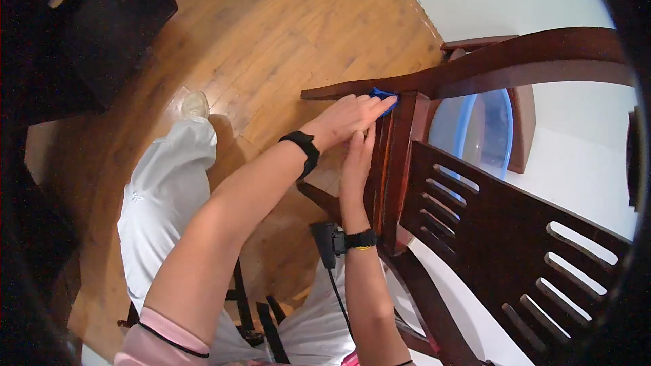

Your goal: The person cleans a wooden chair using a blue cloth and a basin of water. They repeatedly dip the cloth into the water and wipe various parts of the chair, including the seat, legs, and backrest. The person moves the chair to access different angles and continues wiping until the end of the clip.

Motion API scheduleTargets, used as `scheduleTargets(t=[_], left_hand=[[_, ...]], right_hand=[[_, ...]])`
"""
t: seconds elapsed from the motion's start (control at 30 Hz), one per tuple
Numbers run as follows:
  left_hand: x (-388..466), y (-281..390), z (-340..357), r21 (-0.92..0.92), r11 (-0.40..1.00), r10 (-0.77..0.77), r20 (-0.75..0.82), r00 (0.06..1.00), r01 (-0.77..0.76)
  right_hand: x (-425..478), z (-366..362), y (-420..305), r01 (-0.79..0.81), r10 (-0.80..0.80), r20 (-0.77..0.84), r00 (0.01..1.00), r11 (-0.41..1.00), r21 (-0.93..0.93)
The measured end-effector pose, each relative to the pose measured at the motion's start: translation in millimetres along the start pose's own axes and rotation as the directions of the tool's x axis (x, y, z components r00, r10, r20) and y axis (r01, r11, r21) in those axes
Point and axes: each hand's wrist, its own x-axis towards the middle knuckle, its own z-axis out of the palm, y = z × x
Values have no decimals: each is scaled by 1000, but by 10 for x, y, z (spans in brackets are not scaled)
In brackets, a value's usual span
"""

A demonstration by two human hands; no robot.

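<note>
My left hand (346,119) presses a bunched blue cloth (385,101) against a dark wooden chair (468,198), where a long curved post (457,73) meets the seat rail (394,162). Its fingers lie flat over the cloth. Just below it, my right hand (357,162) lies along the rail with its fingers stretched out, the tips close under my left hand. Whether my right hand grips the wood or only rests on it is hard to see. The slotted back panel (488,223) extends toward the lower right.
Behind the chair stands a translucent blue plastic tub (473,127) beside a brown wooden piece (524,137) and a white wall (574,162). Wood-plank flooring (285,35) spreads to the left. A dark piece of furniture (117,25) occupies the upper left. A cable (338,290) hangs by my right forearm.
</note>
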Motion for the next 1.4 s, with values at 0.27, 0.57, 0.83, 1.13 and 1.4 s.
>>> scheduleTargets(t=[0.27,0.57,0.83,1.13,1.4], left_hand=[[96,-89,88,-163,970,-156,140,978,178],[290,-130,-162,-358,868,-146,479,866,344],[339,258,-94,0,913,-372,410,833,408],[-92,507,31,134,804,-594,219,774,580],[-1024,526,15,-402,575,-628,342,699,713]], right_hand=[[-42,-18,12,-27,23,-44,999,994,-104],[-123,68,-206,-83,80,-61,995,995,-50],[-188,-6,-241,-127,125,-94,988,992,-15],[-366,-235,82,-181,190,34,981,966,-187],[-1065,-301,608,-274,268,-91,959,960,-60]])
